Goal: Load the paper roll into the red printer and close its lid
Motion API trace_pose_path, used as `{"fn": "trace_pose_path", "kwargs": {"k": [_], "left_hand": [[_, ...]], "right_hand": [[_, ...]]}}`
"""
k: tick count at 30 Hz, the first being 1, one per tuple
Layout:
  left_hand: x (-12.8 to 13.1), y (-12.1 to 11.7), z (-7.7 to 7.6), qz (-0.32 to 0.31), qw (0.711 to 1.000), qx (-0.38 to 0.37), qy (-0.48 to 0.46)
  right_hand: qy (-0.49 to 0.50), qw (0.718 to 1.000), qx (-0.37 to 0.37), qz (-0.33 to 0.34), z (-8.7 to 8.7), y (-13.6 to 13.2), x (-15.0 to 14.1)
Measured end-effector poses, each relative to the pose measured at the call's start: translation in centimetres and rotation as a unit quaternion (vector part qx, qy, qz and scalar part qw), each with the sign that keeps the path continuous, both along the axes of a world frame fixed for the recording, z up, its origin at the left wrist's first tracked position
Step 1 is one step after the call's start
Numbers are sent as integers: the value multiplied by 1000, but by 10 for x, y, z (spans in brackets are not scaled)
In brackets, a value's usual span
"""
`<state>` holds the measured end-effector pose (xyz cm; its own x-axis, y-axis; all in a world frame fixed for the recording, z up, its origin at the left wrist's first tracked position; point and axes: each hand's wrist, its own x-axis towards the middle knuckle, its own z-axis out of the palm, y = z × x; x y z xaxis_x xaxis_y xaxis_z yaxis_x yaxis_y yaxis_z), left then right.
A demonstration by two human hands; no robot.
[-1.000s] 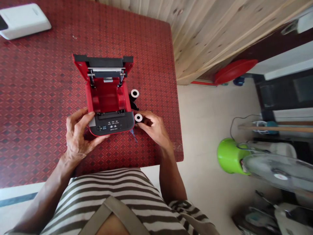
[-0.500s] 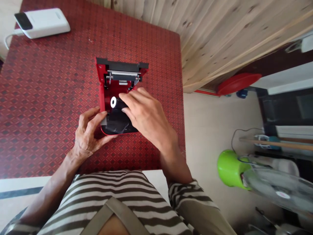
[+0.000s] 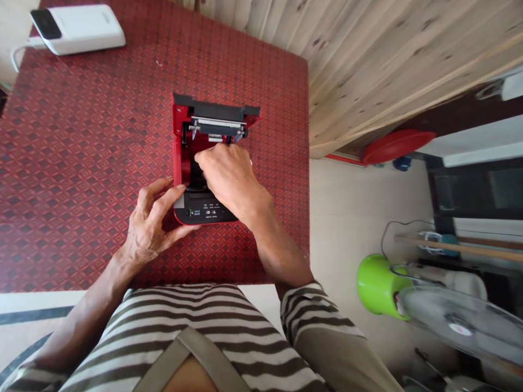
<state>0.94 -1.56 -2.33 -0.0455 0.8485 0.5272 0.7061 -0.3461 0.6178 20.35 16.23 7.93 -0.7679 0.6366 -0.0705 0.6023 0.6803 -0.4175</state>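
Note:
A small red and black printer [image 3: 192, 213] sits on the table with its lid [image 3: 216, 111] raised, showing a roller bar inside. My left hand [image 3: 151, 220] grips the printer's left front corner, its fingers on the side and top and its thumb along the front edge. Over the open compartment, my right hand [image 3: 229, 174] has its fingers curled down around a black roll [image 3: 196, 177]. The hand hides most of that roll; a dark part shows left of the fingers. Printed markings and a small port-like detail are visible on the black front panel.
A white power bank [image 3: 87, 30] with a dark display and a cable lies at the table's far left. The patterned red table [image 3: 102, 136] ends at the right near wooden boards [image 3: 368, 65]. A green bin [image 3: 376, 286] and a fan [image 3: 453, 321] stand beyond.
My right hand has moved the black roll deeper into the compartment and turned over it. The black film that covered the front panel is off it, exposing the markings. My left hand keeps its grip.

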Motion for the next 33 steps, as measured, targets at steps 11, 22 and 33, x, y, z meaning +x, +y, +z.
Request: {"fn": "trace_pose_path", "kwargs": {"k": [11,22,33], "left_hand": [[-17,3,16,-12,999,29,18],[-36,116,97,-83,985,1,155],[-17,46,77,-102,969,49,218]], "right_hand": [[79,995,-54,34,31,-34,47],[259,964,53,-33,-11,-55,56],[268,906,322,-54,-31,-94,53]]}}
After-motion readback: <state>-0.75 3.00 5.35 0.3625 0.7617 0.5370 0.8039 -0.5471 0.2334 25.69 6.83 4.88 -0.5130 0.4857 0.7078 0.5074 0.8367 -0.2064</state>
